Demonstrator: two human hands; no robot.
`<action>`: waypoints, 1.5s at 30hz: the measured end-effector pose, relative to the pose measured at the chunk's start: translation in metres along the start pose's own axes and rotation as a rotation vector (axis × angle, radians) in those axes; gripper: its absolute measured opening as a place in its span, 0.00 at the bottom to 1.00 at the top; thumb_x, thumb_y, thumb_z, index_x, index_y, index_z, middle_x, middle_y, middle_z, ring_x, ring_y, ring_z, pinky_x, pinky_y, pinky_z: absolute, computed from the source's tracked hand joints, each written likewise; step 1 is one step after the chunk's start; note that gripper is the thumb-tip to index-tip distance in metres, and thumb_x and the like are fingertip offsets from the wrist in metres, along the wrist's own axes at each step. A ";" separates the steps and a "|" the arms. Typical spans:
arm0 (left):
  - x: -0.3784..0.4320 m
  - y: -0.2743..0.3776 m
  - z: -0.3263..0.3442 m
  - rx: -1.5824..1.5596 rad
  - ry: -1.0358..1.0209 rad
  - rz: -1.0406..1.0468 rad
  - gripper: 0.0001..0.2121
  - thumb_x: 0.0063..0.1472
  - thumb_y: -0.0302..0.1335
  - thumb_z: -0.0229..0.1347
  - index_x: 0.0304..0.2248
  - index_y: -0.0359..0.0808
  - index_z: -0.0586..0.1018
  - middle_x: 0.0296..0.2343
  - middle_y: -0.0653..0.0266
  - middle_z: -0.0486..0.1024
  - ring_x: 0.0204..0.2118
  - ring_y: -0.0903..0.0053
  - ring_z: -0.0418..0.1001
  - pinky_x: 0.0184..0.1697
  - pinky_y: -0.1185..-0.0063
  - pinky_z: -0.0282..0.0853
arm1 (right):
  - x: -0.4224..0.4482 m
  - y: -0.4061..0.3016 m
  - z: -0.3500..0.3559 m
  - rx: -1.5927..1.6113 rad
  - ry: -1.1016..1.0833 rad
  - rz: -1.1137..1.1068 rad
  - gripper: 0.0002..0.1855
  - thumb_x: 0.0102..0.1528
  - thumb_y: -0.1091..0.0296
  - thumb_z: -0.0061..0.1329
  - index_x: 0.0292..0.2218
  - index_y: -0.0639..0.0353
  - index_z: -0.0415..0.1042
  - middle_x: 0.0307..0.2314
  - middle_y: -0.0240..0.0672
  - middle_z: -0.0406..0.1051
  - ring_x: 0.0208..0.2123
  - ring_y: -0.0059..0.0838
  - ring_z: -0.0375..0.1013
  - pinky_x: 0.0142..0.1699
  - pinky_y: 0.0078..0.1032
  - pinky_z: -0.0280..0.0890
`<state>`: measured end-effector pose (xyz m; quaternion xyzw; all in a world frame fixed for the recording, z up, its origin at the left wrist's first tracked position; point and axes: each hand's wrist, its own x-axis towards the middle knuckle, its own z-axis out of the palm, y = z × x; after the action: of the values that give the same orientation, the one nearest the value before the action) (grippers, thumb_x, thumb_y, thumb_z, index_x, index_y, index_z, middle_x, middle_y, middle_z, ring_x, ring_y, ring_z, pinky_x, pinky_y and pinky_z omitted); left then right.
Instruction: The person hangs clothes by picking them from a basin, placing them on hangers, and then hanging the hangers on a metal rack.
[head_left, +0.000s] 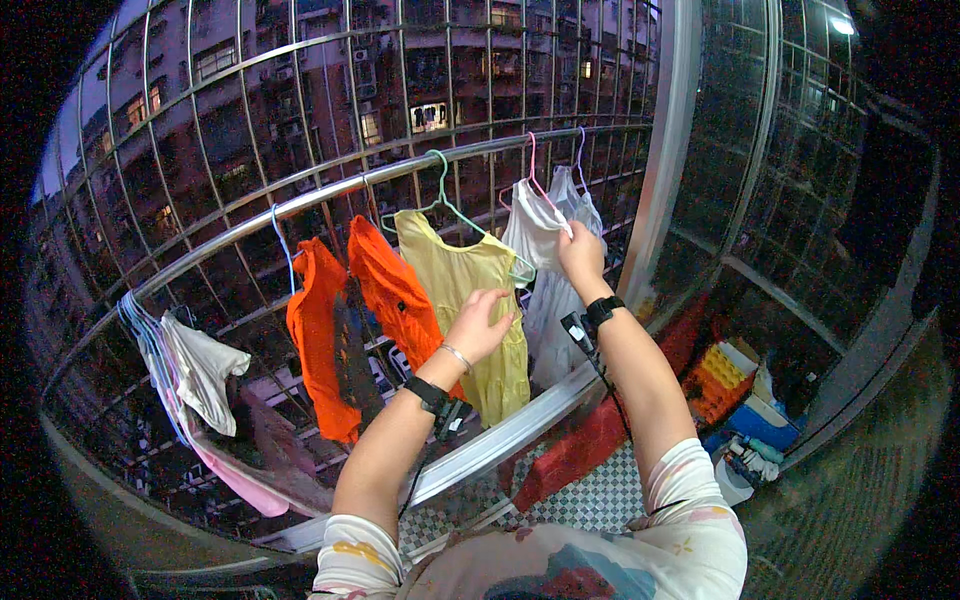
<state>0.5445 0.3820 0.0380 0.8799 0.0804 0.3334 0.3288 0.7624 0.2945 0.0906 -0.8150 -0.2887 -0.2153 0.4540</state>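
My right hand (580, 253) pinches the edge of a white sleeveless garment (531, 229), which hangs on a pink hanger (534, 166). Just in front of a yellow sleeveless dress (435, 262) is my left hand (480, 324), fingers apart and holding nothing. That dress hangs on a green hanger (442, 180). To the right, a sheer white dress (556, 330) hangs on a lilac hanger (582, 154), partly behind my right hand. Two orange garments, one nearer the left (319, 337) and one beside the yellow dress (397, 285), hang on the same metal rail (390, 171).
Metal window bars (397, 67) stand beyond the rail. At left hang several bunched hangers (154, 341), white cloth (206, 367) and a pink item (240, 480). A window-frame sill (495, 442) runs below my forearms. Boxes (757, 420) sit on the right.
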 end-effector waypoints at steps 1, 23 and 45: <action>0.004 -0.007 -0.005 0.019 0.005 0.022 0.18 0.54 0.32 0.54 0.44 0.36 0.70 0.41 0.49 0.67 0.46 0.56 0.65 0.50 0.71 0.62 | -0.001 -0.002 0.003 0.018 0.016 -0.012 0.15 0.52 0.61 0.43 0.41 0.57 0.69 0.31 0.47 0.72 0.35 0.48 0.71 0.40 0.39 0.65; 0.075 -0.006 -0.040 0.238 0.199 -0.285 0.19 0.53 0.26 0.55 0.45 0.34 0.69 0.41 0.52 0.67 0.43 0.63 0.68 0.46 0.74 0.66 | 0.002 -0.049 0.035 0.533 -0.680 -0.592 0.14 0.51 0.66 0.47 0.40 0.58 0.67 0.31 0.41 0.71 0.31 0.41 0.73 0.34 0.34 0.68; -0.330 0.144 -0.098 0.637 0.478 -1.203 0.18 0.56 0.36 0.51 0.42 0.32 0.73 0.38 0.47 0.71 0.41 0.57 0.70 0.45 0.70 0.66 | -0.316 -0.200 0.091 0.125 -1.692 -1.737 0.19 0.44 0.74 0.49 0.41 0.48 0.73 0.33 0.42 0.73 0.38 0.44 0.72 0.41 0.35 0.66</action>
<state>0.2190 0.2035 0.0076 0.6392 0.7142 0.2384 0.1565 0.4027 0.3702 -0.0249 -0.2100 -0.9539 0.1665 -0.1349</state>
